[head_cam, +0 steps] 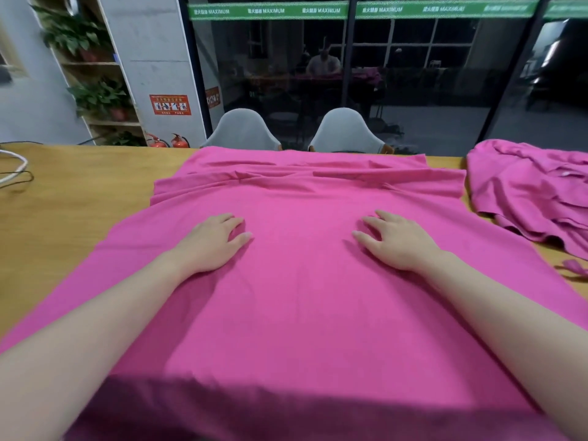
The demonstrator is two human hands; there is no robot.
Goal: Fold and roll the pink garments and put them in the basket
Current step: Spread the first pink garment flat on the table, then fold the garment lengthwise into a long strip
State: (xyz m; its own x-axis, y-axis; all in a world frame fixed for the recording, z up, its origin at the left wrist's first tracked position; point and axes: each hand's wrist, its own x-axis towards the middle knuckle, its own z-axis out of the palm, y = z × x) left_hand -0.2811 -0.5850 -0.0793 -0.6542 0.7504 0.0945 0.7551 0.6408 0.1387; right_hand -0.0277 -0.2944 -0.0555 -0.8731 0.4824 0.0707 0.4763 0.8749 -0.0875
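Pink cloth is covering most of the wooden table (63, 198): one garment (302, 313) is lying spread flat, reaching from the near edge almost to the far edge, where its top is bunching into a few long creases. The person is pressing both palms down on the middle of it. The left hand (211, 243) is lying released, fingers straight and flat on the fabric; the right hand (396, 241) is doing the same a little apart from it, fingers slightly spread. Neither is pinching or gripping anything. To my eye they are resting there to smooth the cloth and keep it from sliding, so that a clean fold can be made; no fold or roll is showing in this piece yet.

A heap of more pink garments (531, 192) is sitting near the far right corner, rumpled and waiting its turn, kept clear of the working area. I cannot see any basket from here. Two pale chairs (346, 132) are standing behind the far edge, and a cable (14, 173) is trailing by the left edge.
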